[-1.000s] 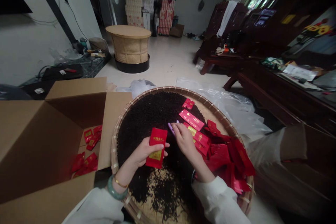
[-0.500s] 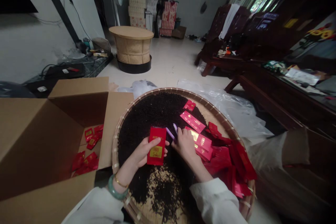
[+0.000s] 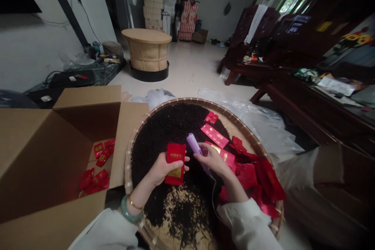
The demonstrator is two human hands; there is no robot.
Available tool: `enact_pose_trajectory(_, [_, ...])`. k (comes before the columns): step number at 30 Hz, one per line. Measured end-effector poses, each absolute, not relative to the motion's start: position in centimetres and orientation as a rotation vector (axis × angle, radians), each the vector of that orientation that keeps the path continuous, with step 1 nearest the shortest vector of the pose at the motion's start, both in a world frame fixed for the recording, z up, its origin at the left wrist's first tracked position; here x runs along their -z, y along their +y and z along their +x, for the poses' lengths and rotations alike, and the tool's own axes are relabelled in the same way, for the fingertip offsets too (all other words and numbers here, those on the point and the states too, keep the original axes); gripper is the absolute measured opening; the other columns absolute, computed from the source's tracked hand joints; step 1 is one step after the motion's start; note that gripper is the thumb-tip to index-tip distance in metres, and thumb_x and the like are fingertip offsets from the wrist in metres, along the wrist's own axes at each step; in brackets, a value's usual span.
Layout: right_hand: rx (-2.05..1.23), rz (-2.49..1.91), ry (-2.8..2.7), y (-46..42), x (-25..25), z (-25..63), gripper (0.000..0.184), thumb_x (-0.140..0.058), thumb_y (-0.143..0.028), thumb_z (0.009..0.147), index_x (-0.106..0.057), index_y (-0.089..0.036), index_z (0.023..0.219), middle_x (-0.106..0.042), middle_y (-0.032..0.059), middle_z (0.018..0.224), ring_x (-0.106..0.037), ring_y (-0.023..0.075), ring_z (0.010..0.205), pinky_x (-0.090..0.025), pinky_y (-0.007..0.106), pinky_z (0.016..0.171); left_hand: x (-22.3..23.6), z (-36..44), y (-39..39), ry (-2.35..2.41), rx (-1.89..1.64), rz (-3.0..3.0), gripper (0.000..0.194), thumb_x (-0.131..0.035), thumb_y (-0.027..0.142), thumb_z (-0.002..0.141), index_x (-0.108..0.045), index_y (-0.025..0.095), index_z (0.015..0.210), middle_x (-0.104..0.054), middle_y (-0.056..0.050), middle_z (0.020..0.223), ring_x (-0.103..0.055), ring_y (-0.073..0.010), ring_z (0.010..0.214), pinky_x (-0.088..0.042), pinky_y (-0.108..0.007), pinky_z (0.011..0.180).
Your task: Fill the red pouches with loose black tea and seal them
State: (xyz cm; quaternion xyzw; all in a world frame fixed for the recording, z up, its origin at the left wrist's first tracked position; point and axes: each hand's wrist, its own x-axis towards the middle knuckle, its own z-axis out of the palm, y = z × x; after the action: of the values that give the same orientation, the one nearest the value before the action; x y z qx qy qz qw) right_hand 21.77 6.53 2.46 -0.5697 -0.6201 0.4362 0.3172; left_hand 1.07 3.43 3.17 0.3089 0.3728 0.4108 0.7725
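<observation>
My left hand grips a red packet with gold print, thumb across its front and fingers behind. Held upright, the packet is over the dark loose tea leaves in a round bamboo tray. In my right hand is a slim purple hair straightener with a cord trailing down. Its jaws look pressed together, and its tip points up and left, just right of the packet without touching it. Flat red packets are heaped beside my right wrist, and a pink-red packet lies beyond that hand.
An open cardboard box stands against the tray's left side, with several filled red packets inside. Clear plastic sheeting lies beyond the tray. A dark wooden table is at the right, a round basket-like stand farther back.
The straightener has come up into clearer view, its purple arms going from spread apart to together. My right hand has turned around it. The packet in my left hand has barely shifted.
</observation>
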Motion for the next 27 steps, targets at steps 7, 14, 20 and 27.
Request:
enact_pose_trajectory(7, [-1.487,-1.264,-1.693,5.7,-6.9,22.5,0.060,-0.068,-0.046,0.072,-0.059,-0.015,0.122,-0.067,0.0086,0.108,-0.063,0.0190,0.079,-0.049,0.029,0.066,-3.1,1.1,3.4,0.845,-0.848,0.744,0.056,-0.085,0.036,0.054,-0.065,0.007,0.098,-0.072,-0.019,0.095,-0.071,-0.0243,0.068,-0.054,-0.033,0.064])
enact_pose_trajectory(14, [-1.182,-1.262,-2.095,5.1,-8.9,20.6,0.041,-0.060,-0.043,0.082,-0.066,-0.019,0.114,-0.072,0.0059,0.101,-0.065,0.0239,0.084,-0.050,0.031,0.072,-3.2,1.3,3.3,0.864,-0.808,0.827,0.048,-0.086,0.033,0.053,-0.067,0.008,0.089,-0.073,-0.009,0.074,-0.070,-0.0216,0.062,-0.054,-0.030,0.063])
enact_pose_trajectory(20, [-1.061,-1.196,-2.180,5.2,-9.2,19.6,0.026,-0.055,-0.036,0.087,-0.071,-0.020,0.101,-0.074,0.0029,0.086,-0.065,0.0201,0.071,-0.048,0.026,0.063,-2.8,1.3,3.2,0.857,-0.771,0.862,0.043,-0.084,0.034,0.057,-0.066,0.009,0.087,-0.072,-0.008,0.072,-0.069,-0.0215,0.060,-0.053,-0.029,0.057])
enact_pose_trajectory(27, [-0.993,-1.160,-2.176,5.0,-8.9,19.6,0.023,-0.053,-0.032,0.089,-0.072,-0.021,0.096,-0.073,0.0003,0.080,-0.064,0.0168,0.065,-0.045,0.023,0.061,-3.1,1.2,3.2,0.861,-0.692,0.944,0.036,-0.083,0.030,0.058,-0.068,0.009,0.084,-0.072,-0.007,0.065,-0.068,-0.0200,0.059,-0.052,-0.028,0.060])
